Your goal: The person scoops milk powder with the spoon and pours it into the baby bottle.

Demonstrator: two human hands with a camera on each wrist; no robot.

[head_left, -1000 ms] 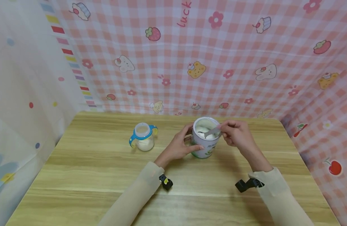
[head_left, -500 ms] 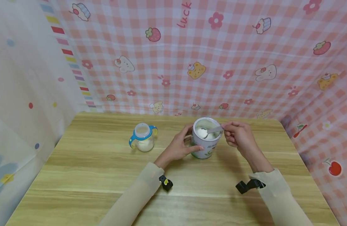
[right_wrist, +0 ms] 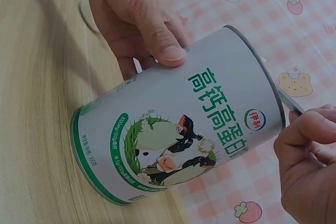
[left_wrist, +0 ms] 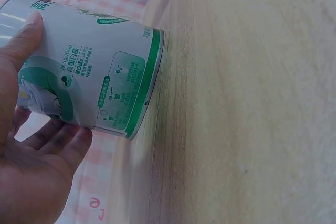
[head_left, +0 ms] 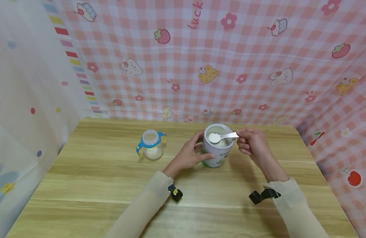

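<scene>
An open can of milk powder (head_left: 221, 154) stands upright toward the back of the table; its label in the right wrist view has a cow and green print. My left hand (head_left: 189, 152) grips the can from the left, the thumb along its front and the fingers around the far side. Pinched by its handle in my right hand (head_left: 253, 142) is a metal spoon (head_left: 229, 135). White powder (head_left: 214, 137) fills the spoon's bowl, which hangs over the can's mouth. In the right wrist view, the can's rim hides most of the spoon.
Left of the can stands a clear baby bottle (head_left: 153, 151) with a blue two-handled collar, white powder inside. The wooden table (head_left: 201, 218) ends at a pink checked cloth (head_left: 183, 49) behind, with cloth along both sides. A small black camera sits on each wrist.
The spoon has come up out of the powder inside the can, its bowl now level and heaped. My right hand has shifted slightly right; my left hand and the can have stayed put.
</scene>
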